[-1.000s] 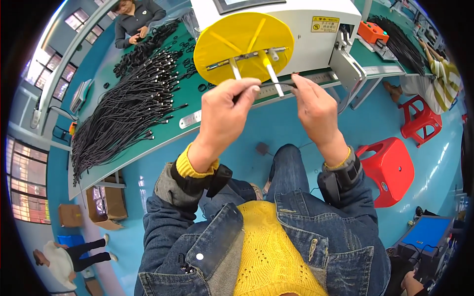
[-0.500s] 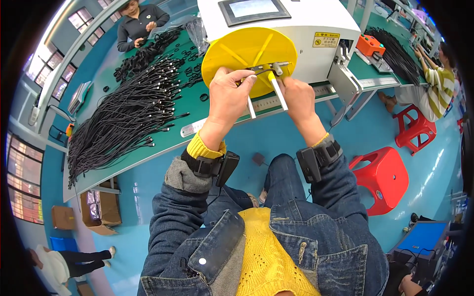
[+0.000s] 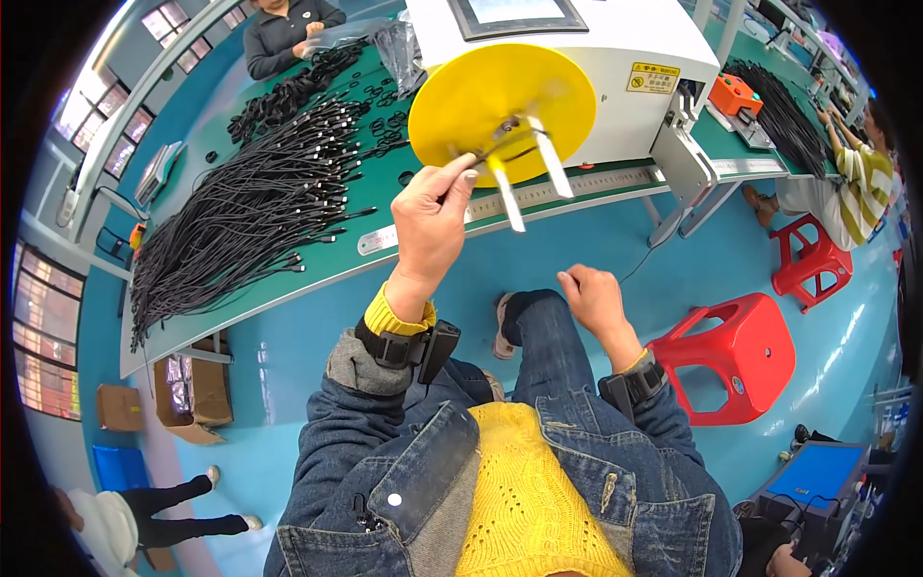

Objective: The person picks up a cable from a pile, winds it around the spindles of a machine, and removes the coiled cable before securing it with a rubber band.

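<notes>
At the yellow disc point(image 3: 452, 96), pinches black cable point(image 3: 522, 154) running from left hand point(image 3: 433, 216) to blurred white prongs point(image 3: 550, 165), apparently mid-winding; holds right hand point(image 3: 596, 300) lower with fingers loosely curled, cannot tell if gripping anything; next, probably needs to guide it evenly

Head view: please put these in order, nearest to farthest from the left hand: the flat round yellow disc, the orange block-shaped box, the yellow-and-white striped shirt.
1. Flat round yellow disc: just beyond the left hand.
2. Orange block-shaped box: right, on the bench.
3. Yellow-and-white striped shirt: far right, beyond that box.
</notes>
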`<state>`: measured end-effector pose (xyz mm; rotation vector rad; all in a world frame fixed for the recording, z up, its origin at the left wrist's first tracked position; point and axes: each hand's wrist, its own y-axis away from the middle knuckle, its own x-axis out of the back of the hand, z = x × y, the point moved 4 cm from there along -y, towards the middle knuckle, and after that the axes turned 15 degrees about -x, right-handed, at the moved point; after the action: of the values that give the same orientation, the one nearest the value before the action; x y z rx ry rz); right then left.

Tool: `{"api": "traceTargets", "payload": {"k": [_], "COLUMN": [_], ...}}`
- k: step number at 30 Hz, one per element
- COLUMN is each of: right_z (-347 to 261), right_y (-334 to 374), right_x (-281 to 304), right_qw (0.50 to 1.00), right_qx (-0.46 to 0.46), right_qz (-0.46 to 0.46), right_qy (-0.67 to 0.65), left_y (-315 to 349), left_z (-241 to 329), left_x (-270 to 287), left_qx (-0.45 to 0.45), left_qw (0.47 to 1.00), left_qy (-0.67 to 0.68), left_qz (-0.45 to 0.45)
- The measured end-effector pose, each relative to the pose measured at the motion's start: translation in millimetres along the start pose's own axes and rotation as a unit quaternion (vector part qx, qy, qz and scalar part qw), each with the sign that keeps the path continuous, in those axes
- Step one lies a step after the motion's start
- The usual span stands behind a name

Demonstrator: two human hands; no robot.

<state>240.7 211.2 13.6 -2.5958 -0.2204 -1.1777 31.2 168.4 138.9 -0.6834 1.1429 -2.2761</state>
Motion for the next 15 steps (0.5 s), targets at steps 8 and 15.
{"api": "traceTargets", "payload": {"k": [8, 15], "right_z": [10, 24], "right_y": [28, 39], "right_x": [-14, -17], "right_qw": [0.996, 0.993], "right_qx": [-0.039, -0.06], "right_qz": [-0.082, -0.105], "right_qy": [-0.012, -0.006], "left_y": [13, 23], "left_z": [16, 20], "left_x": [0, 1], "left_qx": [-0.044, -0.071], "left_qw": [0.998, 0.993], "left_qy": [-0.037, -0.073], "left_qz": [-0.015, -0.055]}}
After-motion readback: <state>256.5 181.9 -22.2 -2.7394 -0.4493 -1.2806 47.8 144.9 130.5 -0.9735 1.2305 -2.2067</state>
